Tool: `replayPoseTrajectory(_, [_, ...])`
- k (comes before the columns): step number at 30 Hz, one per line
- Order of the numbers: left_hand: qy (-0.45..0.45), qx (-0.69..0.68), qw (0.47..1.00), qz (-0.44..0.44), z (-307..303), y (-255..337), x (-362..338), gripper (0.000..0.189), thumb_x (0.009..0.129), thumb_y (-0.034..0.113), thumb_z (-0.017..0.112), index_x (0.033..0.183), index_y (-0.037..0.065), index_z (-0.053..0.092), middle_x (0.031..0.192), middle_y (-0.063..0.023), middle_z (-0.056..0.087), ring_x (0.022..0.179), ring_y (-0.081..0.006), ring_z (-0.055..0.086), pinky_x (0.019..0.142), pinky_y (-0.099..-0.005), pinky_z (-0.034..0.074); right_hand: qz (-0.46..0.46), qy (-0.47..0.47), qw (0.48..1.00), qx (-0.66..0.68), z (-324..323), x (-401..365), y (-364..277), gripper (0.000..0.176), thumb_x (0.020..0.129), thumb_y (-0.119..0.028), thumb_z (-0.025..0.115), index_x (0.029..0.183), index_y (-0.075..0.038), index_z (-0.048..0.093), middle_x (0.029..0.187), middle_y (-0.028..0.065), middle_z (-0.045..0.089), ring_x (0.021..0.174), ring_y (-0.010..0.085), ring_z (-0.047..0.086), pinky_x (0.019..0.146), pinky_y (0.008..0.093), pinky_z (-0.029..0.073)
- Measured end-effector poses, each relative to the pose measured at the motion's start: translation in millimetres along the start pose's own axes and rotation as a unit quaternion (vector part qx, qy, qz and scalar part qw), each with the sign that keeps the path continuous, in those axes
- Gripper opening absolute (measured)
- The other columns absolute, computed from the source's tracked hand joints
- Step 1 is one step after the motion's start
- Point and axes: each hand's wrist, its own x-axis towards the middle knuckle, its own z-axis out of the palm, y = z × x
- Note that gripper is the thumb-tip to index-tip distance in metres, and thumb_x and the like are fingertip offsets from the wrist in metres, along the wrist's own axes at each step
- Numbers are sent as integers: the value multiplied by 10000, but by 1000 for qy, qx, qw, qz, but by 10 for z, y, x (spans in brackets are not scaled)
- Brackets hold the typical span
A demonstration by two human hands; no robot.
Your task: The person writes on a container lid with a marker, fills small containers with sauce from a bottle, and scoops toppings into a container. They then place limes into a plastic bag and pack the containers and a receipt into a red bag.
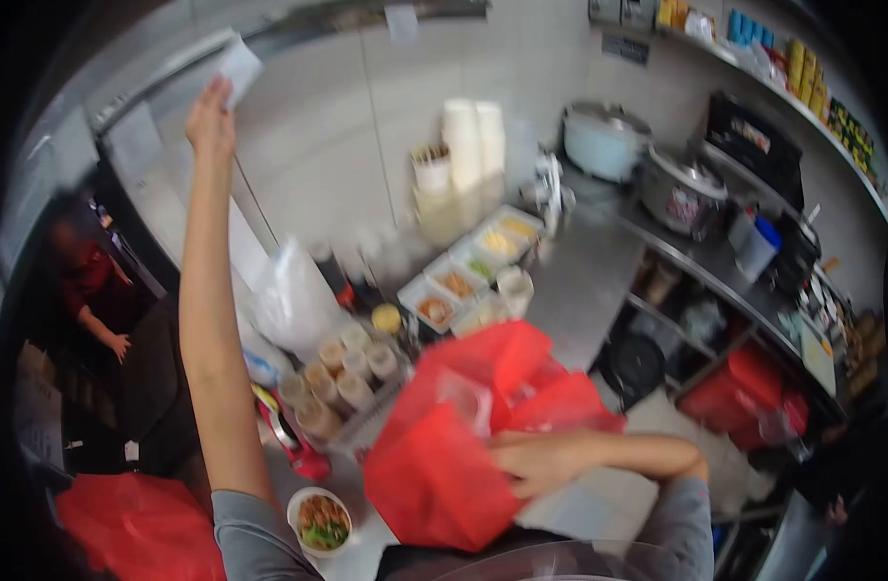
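Observation:
Raised high on the left, my left hand (pixel 211 124) pinches a small white paper slip (pixel 239 70) just below a metal rail (pixel 299 37). Against the front of my body is a large red plastic bag (pixel 444 455), its top bunched. My right hand (pixel 533 463) is closed on the bag's right side, its fingertips partly hidden by the folds. Inside the bag's opening a pale, whitish thing (pixel 468 402) shows, too blurred to name. A white bowl of food with greens (pixel 322 523) stands on the counter left of the bag.
Upright cups (pixel 337 378) crowd a tray beyond the bowl. Farther back are food trays (pixel 468 276), stacked white cups (pixel 473 140) and two cookers (pixel 684 194). Another red bag (pixel 139 528) lies lower left. A person in dark red (pixel 90 276) is at far left.

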Motion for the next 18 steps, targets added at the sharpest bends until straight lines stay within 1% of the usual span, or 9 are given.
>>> replayPoseTrajectory(2, [-86, -177, 979, -54, 644, 401, -1196, 346, 838, 35, 586, 1179, 55, 532, 1013, -103, 598, 961, -186, 566, 962, -311, 406, -222, 33, 965, 133, 140, 304, -116, 608, 726, -83, 555, 1284, 19, 335, 1388, 226, 257, 1273, 357, 304, 987, 408, 364])
replayPoseTrajectory(3, [-176, -282, 930, -154, 670, 406, -1722, 465, 833, 78, 603, 1263, 46, 430, 982, -79, 591, 927, -164, 568, 961, -314, 403, -209, 41, 974, 81, 323, 429, -79, 618, 732, -96, 568, 1300, -2, 343, 1357, 230, 298, 1257, 356, 324, 996, 435, 339])
replayPoseTrajectory(4, [-262, -384, 853, -237, 674, 443, -2157, 602, 828, 121, 621, 1347, 37, 328, 951, -55, 585, 894, -141, 570, 959, -316, 400, -197, 45, 979, 17, 462, 542, 13, 628, 737, -108, 581, 1315, -22, 351, 1327, 234, 340, 1240, 355, 343, 1006, 461, 315])
replayPoseTrajectory(6, [-523, -188, 773, -305, 664, 519, -2935, 418, 799, 127, 663, 1157, 5, 484, 904, -78, 622, 795, -157, 597, 804, -311, 458, -189, 41, 977, -90, 620, 702, 77, 576, 738, -95, 581, 1275, -28, 386, 1337, 221, 351, 1220, 336, 386, 948, 409, 382])
replayPoseTrajectory(8, [-724, 33, 602, -336, 585, 504, -3609, 262, 769, 134, 705, 967, -26, 641, 858, -101, 660, 697, -173, 623, 649, -306, 516, -182, 25, 965, -185, 690, 743, 79, 538, 739, -89, 581, 1246, -32, 409, 1326, 213, 365, 1195, 324, 415, 910, 382, 417])
replayPoseTrajectory(9, [-740, -71, 491, -454, 502, 400, -3900, 199, 848, 22, 578, 1035, -44, 594, 1023, -96, 626, 974, -100, 555, 830, -288, 460, -176, 20, 963, -205, 662, 678, 65, 526, 740, -90, 580, 1236, -33, 415, 1310, 211, 374, 1181, 323, 423, 901, 382, 420])
replayPoseTrajectory(12, [-711, -84, 395, -576, 398, 416, -4205, 206, 874, 73, 560, 1034, -55, 584, 973, -85, 637, 925, -141, 577, 818, -307, 459, -130, 29, 960, -245, 501, 453, 40, 492, 742, -94, 579, 1208, -36, 432, 1262, 205, 401, 1138, 318, 445, 874, 379, 426])
replayPoseTrajectory(15, [-790, 88, 396, -460, 394, 546, -4032, 267, 905, 164, 515, 1049, -52, 575, 1004, -115, 623, 937, -211, 574, 848, -328, 432, -66, 60, 956, -278, 355, 266, 125, 457, 744, -98, 579, 1179, -40, 449, 1214, 199, 428, 1095, 314, 467, 846, 376, 432])
replayPoseTrajectory(18, [-836, 257, 346, -339, 143, 523, -4116, 346, 912, 256, 477, 1091, -28, 560, 1073, -149, 587, 1014, -274, 533, 905, -363, 384, -20, 107, 954, -278, 266, 174, 257, 423, 747, -101, 578, 1151, -43, 466, 1167, 193, 456, 1052, 309, 489, 818, 373, 438])
